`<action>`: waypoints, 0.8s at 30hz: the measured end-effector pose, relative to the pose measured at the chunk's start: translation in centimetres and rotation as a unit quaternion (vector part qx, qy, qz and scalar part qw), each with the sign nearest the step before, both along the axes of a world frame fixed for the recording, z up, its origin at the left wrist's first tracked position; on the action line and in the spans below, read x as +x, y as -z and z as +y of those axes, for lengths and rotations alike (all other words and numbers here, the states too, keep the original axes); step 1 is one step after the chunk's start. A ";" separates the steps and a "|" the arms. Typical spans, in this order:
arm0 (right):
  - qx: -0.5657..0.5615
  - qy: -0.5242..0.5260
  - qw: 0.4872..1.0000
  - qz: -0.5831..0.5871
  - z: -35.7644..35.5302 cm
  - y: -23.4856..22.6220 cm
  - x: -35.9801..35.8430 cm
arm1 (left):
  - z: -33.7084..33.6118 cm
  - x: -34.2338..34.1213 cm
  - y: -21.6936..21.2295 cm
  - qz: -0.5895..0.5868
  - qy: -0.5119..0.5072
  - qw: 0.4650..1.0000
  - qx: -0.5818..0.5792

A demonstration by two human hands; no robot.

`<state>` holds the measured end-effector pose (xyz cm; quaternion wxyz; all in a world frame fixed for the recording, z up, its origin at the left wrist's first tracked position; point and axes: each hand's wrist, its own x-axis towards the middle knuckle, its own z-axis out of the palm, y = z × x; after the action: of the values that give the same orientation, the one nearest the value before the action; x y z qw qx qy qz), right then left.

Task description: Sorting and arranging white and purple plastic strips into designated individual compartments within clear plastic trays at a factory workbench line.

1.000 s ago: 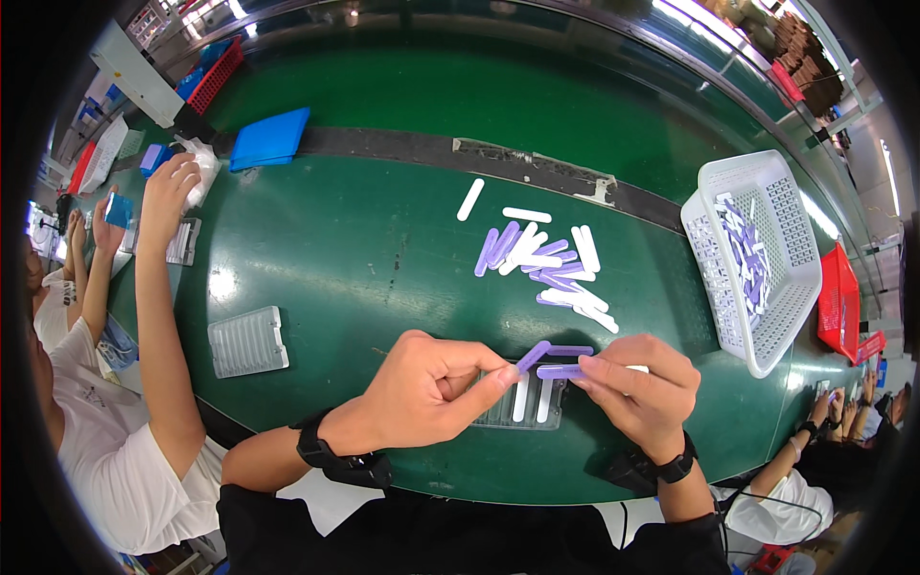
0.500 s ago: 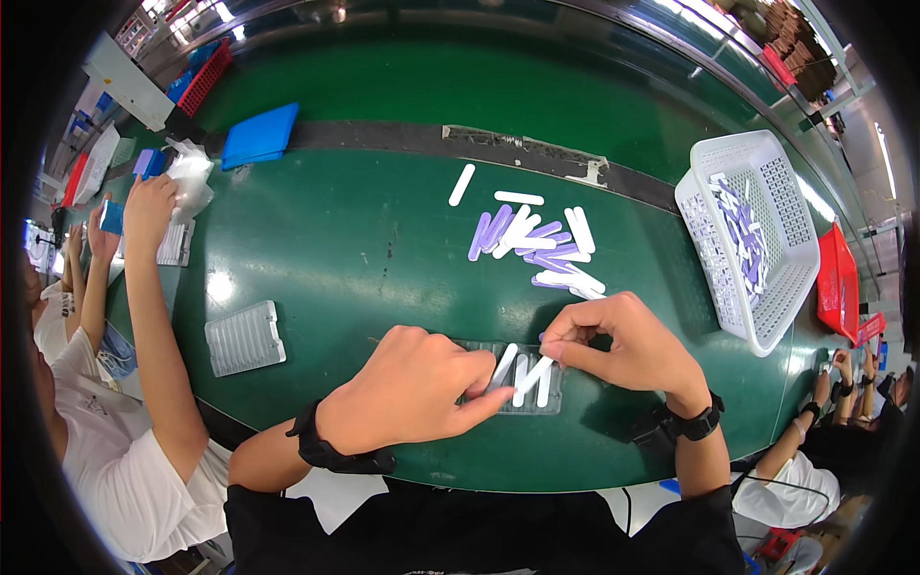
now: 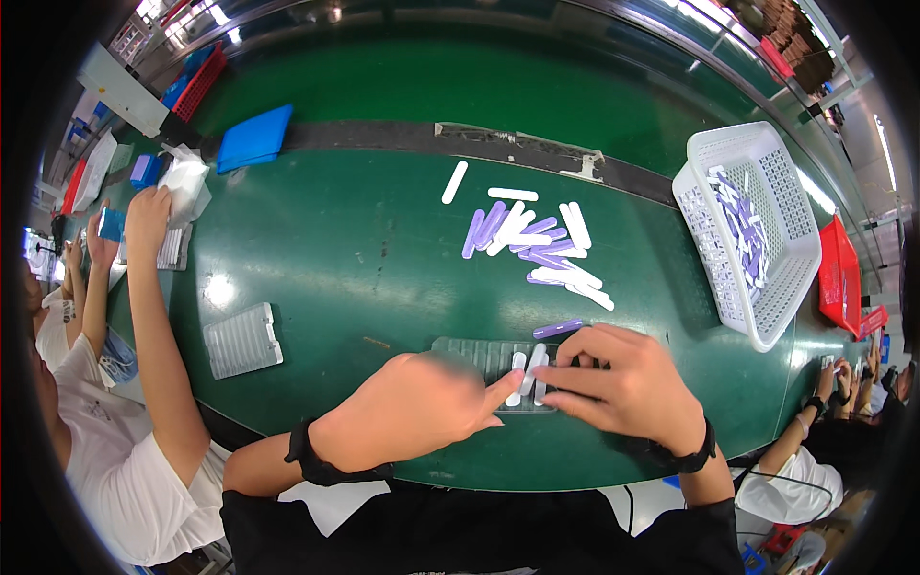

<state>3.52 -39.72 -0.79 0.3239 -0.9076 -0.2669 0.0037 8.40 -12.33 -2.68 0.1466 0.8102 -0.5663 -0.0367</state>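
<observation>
A clear ribbed plastic tray [image 3: 479,353] lies on the green table in front of me, with a few white strips in its right part. My left hand [image 3: 412,407] reaches over its near side. The index finger is stretched against a white strip [image 3: 518,360], with the thumb apart and the other fingers out of sight. From the right, my right hand [image 3: 628,388] pinches a tilted white strip [image 3: 539,356] over the tray. Just beyond these fingers, a purple strip [image 3: 559,329] rests on the table. Farther off spreads a loose pile of white and purple strips [image 3: 537,240].
A second clear tray [image 3: 241,342] lies at the left. A white basket [image 3: 704,230] with more strips stands at the right, beside a red bin [image 3: 838,278]. A blue folder [image 3: 254,139] lies at the back left. A co-worker's arm [image 3: 149,307] reaches in at the left.
The white strip in my right hand has come down closer to the tray. A purple strip, mostly hidden under my right fingers before, now lies visible beyond the tray.
</observation>
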 end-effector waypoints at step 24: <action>-0.178 -0.050 0.977 -0.106 0.3 -0.5 -1.0 | -2.1 7.9 -2.1 0.094 -0.202 0.974 -0.051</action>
<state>2.51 -39.41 -0.26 0.1260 -0.9314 -0.3402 -0.0290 16.32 -14.47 -0.60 0.2445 0.8923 -0.3757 -0.0533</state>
